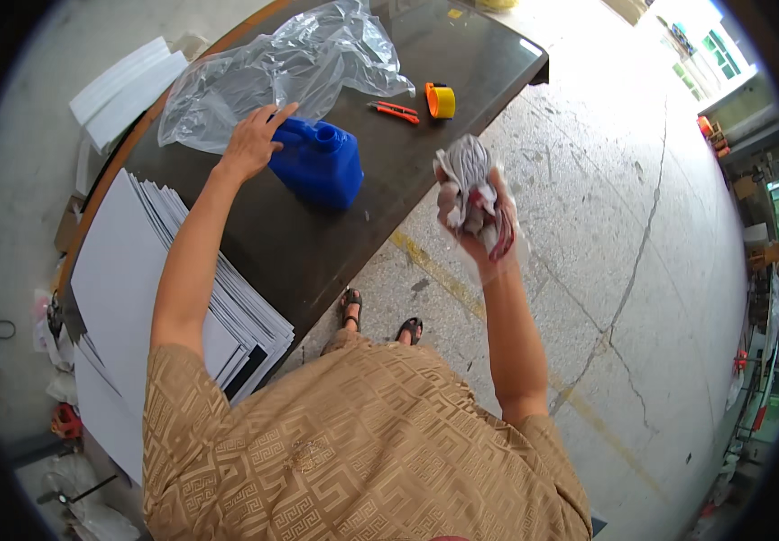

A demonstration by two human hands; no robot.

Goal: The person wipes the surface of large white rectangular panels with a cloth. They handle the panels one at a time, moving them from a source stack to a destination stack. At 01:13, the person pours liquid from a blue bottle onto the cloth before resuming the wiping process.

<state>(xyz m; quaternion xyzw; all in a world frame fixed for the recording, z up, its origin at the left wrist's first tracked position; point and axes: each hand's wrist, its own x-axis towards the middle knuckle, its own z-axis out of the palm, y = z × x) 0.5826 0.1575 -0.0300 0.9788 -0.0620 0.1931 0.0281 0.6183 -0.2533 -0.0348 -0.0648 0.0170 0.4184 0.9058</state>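
A blue plastic jug stands on the dark tabletop, its round mouth uncovered. My left hand is at the jug's far-left end, thumb and fingers around the handle area; part of that grip is hidden. Out past the table's right edge, above the floor, my right hand is closed around a crumpled bundle of grey and white cloth with a dark red patch. A blurred, see-through edge shows around that hand and wrist. Clear plastic sheeting lies crumpled just beyond my left hand.
An orange box cutter and a yellow tape roll lie right of the jug, near the table edge. A thick stack of white sheets covers the near left. More white sheets sit past the left edge. Cracked concrete floor extends rightward.
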